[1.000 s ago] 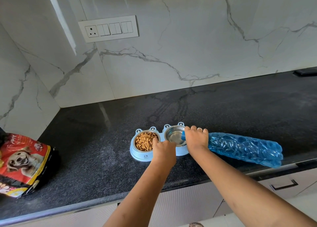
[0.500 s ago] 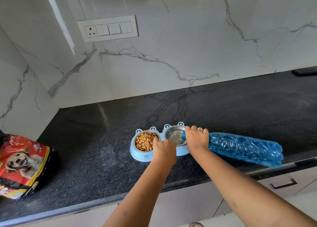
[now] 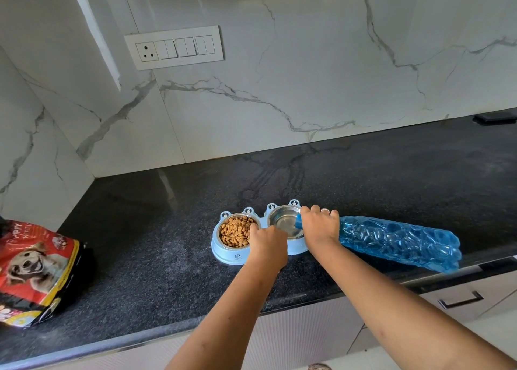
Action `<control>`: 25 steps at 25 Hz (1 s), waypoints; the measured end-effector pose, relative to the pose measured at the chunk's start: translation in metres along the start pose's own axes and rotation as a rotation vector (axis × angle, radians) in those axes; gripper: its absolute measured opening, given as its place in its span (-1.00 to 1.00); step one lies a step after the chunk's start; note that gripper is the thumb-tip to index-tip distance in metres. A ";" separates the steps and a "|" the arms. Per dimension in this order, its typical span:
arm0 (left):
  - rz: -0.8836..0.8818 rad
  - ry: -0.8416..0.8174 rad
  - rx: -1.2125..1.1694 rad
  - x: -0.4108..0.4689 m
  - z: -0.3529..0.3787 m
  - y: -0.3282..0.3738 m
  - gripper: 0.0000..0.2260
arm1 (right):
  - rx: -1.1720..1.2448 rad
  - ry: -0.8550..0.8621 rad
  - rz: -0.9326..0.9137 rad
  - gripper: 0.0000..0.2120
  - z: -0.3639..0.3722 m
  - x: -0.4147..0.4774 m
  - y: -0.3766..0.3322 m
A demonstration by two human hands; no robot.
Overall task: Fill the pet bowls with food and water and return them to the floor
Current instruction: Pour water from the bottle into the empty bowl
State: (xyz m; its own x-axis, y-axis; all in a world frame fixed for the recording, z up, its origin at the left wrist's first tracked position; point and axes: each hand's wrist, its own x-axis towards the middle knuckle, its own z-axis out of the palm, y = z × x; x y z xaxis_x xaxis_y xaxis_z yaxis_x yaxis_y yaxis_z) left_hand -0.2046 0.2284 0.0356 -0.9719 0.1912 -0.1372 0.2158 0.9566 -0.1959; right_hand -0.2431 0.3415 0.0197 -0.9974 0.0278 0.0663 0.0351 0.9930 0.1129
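Observation:
A light blue double pet-bowl stand (image 3: 223, 253) sits on the black counter. Its left steel bowl (image 3: 234, 231) is full of brown kibble. Its right steel bowl (image 3: 282, 221) looks shiny inside; I cannot tell if it holds water. My left hand (image 3: 267, 244) grips the stand's front edge between the two bowls. My right hand (image 3: 319, 225) holds the neck of a blue textured plastic bottle (image 3: 397, 242), tipped almost flat with its mouth over the right bowl. The bottle's body stretches right, over the counter's edge.
A red dog-food bag (image 3: 33, 269) lies at the counter's left end. A switch panel (image 3: 173, 46) is on the marble wall. A dark flat object (image 3: 495, 117) rests at the far right back. Drawers with a handle (image 3: 461, 299) are below the counter.
Almost nothing has moved. Both hands, the bottle and the bowl stand keep the same positions; the view has only shifted slightly.

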 end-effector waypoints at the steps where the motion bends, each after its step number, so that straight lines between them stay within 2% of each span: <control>1: 0.001 0.000 0.000 0.000 0.001 0.000 -0.76 | 0.000 -0.002 -0.001 -0.63 0.000 0.000 0.000; 25: 0.029 0.020 0.028 -0.001 0.001 -0.001 -0.75 | 0.004 -0.001 0.003 -0.61 -0.001 0.000 0.001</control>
State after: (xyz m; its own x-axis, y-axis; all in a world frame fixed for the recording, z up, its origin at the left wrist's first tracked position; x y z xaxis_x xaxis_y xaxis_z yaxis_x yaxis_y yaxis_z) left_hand -0.2042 0.2267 0.0348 -0.9669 0.2230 -0.1237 0.2459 0.9441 -0.2197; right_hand -0.2432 0.3423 0.0212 -0.9973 0.0309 0.0660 0.0380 0.9933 0.1090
